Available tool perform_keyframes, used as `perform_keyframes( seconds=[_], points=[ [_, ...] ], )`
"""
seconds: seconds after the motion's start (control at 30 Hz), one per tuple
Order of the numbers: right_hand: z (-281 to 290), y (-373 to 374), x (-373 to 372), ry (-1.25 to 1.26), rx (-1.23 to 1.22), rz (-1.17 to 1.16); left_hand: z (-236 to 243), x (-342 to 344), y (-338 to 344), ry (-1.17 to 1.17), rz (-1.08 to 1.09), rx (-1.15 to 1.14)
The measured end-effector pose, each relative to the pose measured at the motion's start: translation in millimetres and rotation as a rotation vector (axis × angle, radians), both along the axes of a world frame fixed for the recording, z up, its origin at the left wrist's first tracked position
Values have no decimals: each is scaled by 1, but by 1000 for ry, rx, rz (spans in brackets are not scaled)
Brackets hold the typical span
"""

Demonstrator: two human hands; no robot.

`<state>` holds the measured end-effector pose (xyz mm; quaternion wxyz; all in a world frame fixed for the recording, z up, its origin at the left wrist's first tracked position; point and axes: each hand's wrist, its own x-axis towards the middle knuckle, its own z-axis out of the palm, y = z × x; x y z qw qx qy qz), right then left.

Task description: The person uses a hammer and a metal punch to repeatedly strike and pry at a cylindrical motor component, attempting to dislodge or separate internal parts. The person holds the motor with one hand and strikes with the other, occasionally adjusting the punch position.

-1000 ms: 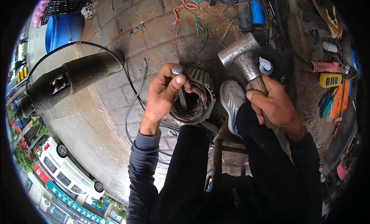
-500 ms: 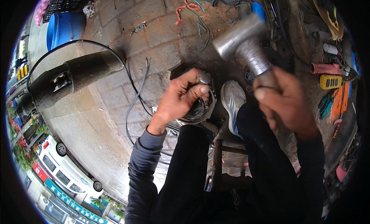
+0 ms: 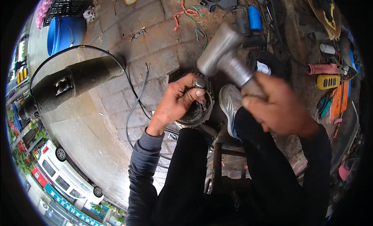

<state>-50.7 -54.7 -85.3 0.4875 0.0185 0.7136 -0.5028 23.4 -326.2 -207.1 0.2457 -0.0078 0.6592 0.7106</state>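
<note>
My right hand is wrapped round the handle of a hammer, whose steel head hangs blurred just above and right of my left hand. Pinched in my left hand is a metal rod seen nearly end-on, its rounded top showing between thumb and fingers; its lower end is hidden. Beneath that hand stands a round metal housing, like a motor casing, with dark stuff inside. The hammer head and the rod look apart.
A shoe stands right of the housing. Black cable loops over the paving toward a dark metal tube. A blue bucket is at the far left. Tools, a yellow control box and a blue cylinder lie along the right.
The hammer and my right hand have moved left and down, bringing the head nearer the rod. My left hand keeps its grip over the housing. The view has shifted slightly.
</note>
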Motion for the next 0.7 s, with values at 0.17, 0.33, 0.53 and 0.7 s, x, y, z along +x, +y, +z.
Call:
perform_keyframes(
  seconds=[0.17,0.33,0.53,0.7],
  points=[
    [30,-3,-5,315,-25,-445,2,0,-5,-24,-38,-56],
    [-28,-23,16,397,97,287,5,2,-3,-47,-22,-69],
    [16,-1,-7,-27,-57,-77,2,3,-2,9,14,-46],
    [14,-33,-1,415,-47,-401,1,1,-3,-44,-17,-28]
  ],
)
